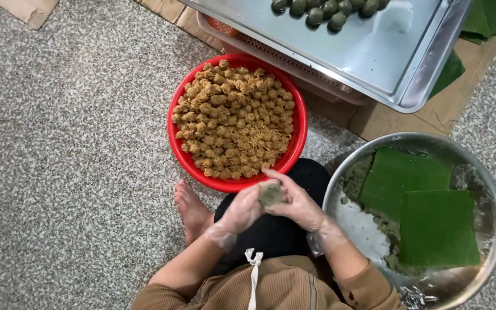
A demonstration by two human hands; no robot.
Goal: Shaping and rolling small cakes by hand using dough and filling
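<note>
Both my hands wear thin clear plastic gloves and meet over my lap. Between them sits a greenish-grey lump of dough (pixel 271 194). My left hand (pixel 241 210) cups it from below and the left. From the right, my right hand (pixel 297 202) presses on it with fingers curled over the top. Just beyond my hands stands a red basin (pixel 177 146) heaped with several small golden-brown filling balls (pixel 233 119).
A large steel bowl (pixel 492 192) at my right holds green dough remains and folded banana leaves (pixel 437 227). A steel tray (pixel 374 51) with several dark green balls (pixel 328 8) lies further out, over cardboard. My bare foot (pixel 190 209) rests on the speckled floor.
</note>
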